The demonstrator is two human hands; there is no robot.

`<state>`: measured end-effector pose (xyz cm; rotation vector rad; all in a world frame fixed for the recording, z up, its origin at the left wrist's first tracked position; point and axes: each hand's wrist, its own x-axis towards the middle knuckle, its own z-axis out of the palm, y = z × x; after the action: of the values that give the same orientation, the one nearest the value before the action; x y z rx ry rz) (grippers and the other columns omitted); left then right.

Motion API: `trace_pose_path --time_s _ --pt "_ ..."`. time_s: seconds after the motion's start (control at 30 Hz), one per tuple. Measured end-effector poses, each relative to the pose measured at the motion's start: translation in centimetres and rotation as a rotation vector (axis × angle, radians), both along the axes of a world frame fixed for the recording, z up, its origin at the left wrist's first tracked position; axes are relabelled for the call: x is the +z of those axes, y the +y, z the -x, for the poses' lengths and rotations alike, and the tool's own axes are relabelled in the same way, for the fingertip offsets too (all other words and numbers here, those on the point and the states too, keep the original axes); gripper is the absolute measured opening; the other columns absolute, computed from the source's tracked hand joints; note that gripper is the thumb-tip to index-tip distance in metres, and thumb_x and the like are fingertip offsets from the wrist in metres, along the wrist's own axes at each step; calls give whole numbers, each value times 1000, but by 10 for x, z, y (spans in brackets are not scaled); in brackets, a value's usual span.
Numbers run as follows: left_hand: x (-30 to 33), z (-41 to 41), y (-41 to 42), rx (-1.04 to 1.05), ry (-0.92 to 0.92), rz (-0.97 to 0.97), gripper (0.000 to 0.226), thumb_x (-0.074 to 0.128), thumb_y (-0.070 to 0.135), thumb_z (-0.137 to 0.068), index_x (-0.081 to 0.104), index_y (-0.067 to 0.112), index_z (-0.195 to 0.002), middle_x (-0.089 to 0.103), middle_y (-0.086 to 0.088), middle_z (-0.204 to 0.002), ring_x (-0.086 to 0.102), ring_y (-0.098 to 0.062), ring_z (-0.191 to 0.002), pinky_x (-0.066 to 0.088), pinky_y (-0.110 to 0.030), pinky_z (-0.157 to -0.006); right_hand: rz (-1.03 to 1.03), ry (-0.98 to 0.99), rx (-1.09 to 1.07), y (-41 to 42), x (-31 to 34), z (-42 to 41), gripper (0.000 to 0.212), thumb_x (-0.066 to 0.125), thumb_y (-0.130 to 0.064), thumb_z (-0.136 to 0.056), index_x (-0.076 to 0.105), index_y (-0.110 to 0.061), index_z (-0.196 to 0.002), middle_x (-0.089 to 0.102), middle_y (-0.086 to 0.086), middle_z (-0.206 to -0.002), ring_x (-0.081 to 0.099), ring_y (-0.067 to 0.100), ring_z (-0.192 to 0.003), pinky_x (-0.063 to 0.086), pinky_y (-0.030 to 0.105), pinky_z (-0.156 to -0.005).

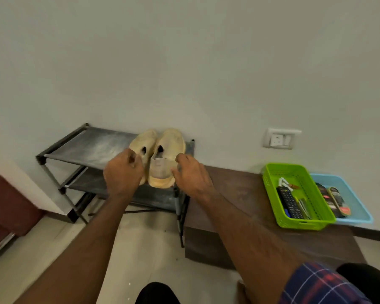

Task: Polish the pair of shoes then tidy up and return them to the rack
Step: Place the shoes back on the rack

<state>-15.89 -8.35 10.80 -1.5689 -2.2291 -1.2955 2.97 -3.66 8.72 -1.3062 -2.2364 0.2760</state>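
Observation:
A pair of worn tan slip-on shoes stands side by side on the right end of the top shelf of a dark metal shoe rack [88, 148], toes toward the wall. My left hand [123, 174] is curled over the heel of the left shoe [144, 139] and hides it. My right hand [192, 176] grips the outer side of the right shoe [169, 148], thumb on its heel part and fingers along its edge. Both shoes rest on the shelf.
A brown low bench [239, 194] adjoins the rack on the right. On it sit a green basket [316, 220] holding a remote and small items, and a blue tray [360, 213] with polish items. A wall socket [280, 139] is above. My knees are at the bottom.

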Motion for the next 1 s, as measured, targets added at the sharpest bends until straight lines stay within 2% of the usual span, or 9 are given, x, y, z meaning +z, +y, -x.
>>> trace_pose_path --time_s 0.13,0.2,0.27,0.37,0.5,0.6,0.77,0.9,1.0 --pt "15 -68 10 -172 139 -126 22 64 25 -89 58 12 -73 60 -6 -68 57 -27 -63 47 -40 -59 -44 -52 -156 -8 -11 -97 14 48 -25 -95 51 -17 -105 57 8 -104 60 35 -88 50 43 -73" --pt "11 -116 17 -289 128 -85 26 64 26 -88 51 15 -68 55 -3 -64 54 -26 -62 43 -38 -57 -33 -83 -279 -16 -21 -159 12 51 -23 -91 51 -16 -101 58 9 -101 61 36 -89 48 43 -73" --pt "0 -166 20 -399 91 53 30 64 30 -89 47 17 -68 53 1 -64 56 -26 -64 45 -37 -59 5 -111 -411 -26 -35 -217 14 54 -20 -90 55 -14 -103 61 12 -103 61 38 -94 47 44 -76" --pt "-30 -245 20 -537 15 328 29 67 43 -84 53 20 -74 60 3 -71 61 -24 -72 52 -36 -67 41 -107 -584 -45 -56 -295 15 57 -18 -89 60 -10 -102 63 18 -101 63 41 -91 49 47 -73" --pt "-83 -330 13 -600 -119 628 33 69 54 -78 63 26 -93 70 0 -93 66 -25 -95 49 -31 -77 183 -149 -728 -57 -81 -368 27 58 -16 -83 61 -11 -110 59 16 -109 59 42 -96 50 45 -77" --pt "-114 -374 14 -640 -172 742 46 69 48 -86 64 14 -117 71 -11 -110 62 -32 -111 49 -36 -90 223 -114 -680 -54 -102 -395 31 57 -20 -87 62 -12 -117 55 17 -120 57 41 -102 52 46 -85" --pt "-135 -415 28 -697 -225 756 39 66 32 -93 64 7 -122 68 -16 -122 61 -37 -116 48 -39 -94 306 -6 -701 -34 -119 -399 39 56 -22 -93 56 -9 -130 49 21 -133 51 40 -115 45 45 -96" --pt "-144 -419 39 -684 -127 784 44 65 21 -90 59 8 -132 63 -15 -132 55 -38 -122 41 -38 -100 294 -33 -755 -29 -125 -395 27 52 -17 -93 59 1 -113 54 22 -121 52 39 -110 42 44 -93" --pt "-150 -417 45 -685 -76 791 52 62 17 -92 50 8 -142 58 -16 -138 49 -38 -129 35 -37 -105 270 -59 -760 -30 -125 -394 24 52 -13 -93 58 2 -110 55 21 -116 52 38 -110 42 45 -94"
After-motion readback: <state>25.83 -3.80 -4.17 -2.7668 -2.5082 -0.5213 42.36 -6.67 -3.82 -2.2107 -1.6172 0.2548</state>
